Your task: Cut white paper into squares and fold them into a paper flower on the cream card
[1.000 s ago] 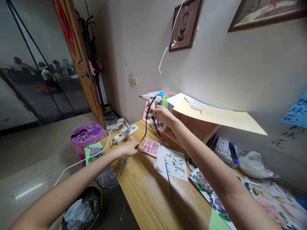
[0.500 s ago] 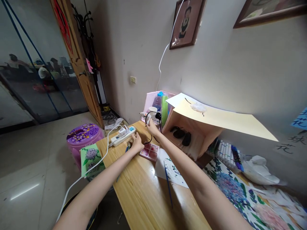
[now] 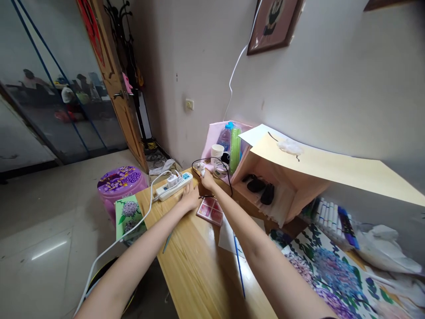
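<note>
Glue gun [image 3: 201,168], partly hidden, sits at the fingertips of the right grip [image 3: 207,180], which clasps it near the worktop's [image 3: 186,261] far end. Left grip [image 3: 190,197] lies beside the power strip [image 3: 175,186]; its hold I cannot tell.

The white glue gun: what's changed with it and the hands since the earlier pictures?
The right hand has lowered the glue gun near the white cups and still holds it. The left hand has moved forward beside the power strip; whether it let go of the black cord is unclear. The blue brush stayed put.
</note>
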`<state>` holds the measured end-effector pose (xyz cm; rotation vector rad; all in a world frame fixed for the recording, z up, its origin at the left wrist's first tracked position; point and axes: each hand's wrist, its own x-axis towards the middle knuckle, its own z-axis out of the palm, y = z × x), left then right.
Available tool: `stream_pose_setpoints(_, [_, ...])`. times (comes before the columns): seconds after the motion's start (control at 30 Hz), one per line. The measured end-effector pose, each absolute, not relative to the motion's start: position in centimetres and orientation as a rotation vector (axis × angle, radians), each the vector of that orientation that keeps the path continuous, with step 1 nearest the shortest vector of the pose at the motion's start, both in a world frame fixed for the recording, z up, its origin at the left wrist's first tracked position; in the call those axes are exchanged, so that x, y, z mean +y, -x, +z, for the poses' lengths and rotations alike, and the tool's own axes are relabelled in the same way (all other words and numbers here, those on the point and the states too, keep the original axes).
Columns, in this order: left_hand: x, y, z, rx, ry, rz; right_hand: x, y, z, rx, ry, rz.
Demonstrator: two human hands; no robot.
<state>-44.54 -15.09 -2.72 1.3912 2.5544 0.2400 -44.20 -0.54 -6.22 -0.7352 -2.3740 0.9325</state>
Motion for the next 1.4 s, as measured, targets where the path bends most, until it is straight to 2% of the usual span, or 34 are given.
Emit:
stream_pose_setpoints(0.17, [-15.7,45.2,-3.1,2.63,-1.559,0.185,-0.2,43.4,-6.9,-2.485,0.909,0.776])
stream_pose_setpoints(0.37, [-15.8,45.4,-2.6,2.669,-1.573,0.085,-0.5,42.1,-6.2,-2.624,0.906,0.622])
stream_pose_setpoints(0.63, [-17.6,45.2,-0.2,2.691,-1.584,0.019,-3.9,38.1,-1.7,-2.72,0.78,0.421])
stream_pose_setpoints(0.73, [-18.2,42.9,1.1,2.773,-1.647,0.094,-5.8,32.2,1.5,-2.782,0.553,0.297])
stream_pose_setpoints(0.8, [-18.2,40.2,1.6,2.814,-1.756,0.267,-6.7,26.6,3.6,-2.838,0.365,0.252])
stream_pose_setpoints(0.9, [-18.0,34.7,1.3,2.598,-2.02,0.485,-7.7,16.5,6.2,-2.792,0.531,0.392])
stream_pose_setpoints(0.97, [-17.9,30.9,0.5,2.404,-2.132,0.488,-8.4,9.5,7.0,-2.692,0.745,0.489])
stream_pose_setpoints(1.17, [-15.6,22.6,-1.3,2.319,-2.085,0.389,-12.7,-7.3,5.9,-2.407,1.126,0.527])
stream_pose_setpoints(1.4, [-9.9,21.9,0.6,2.622,-1.863,0.421,-18.5,-15.2,4.4,-2.306,1.207,0.537])
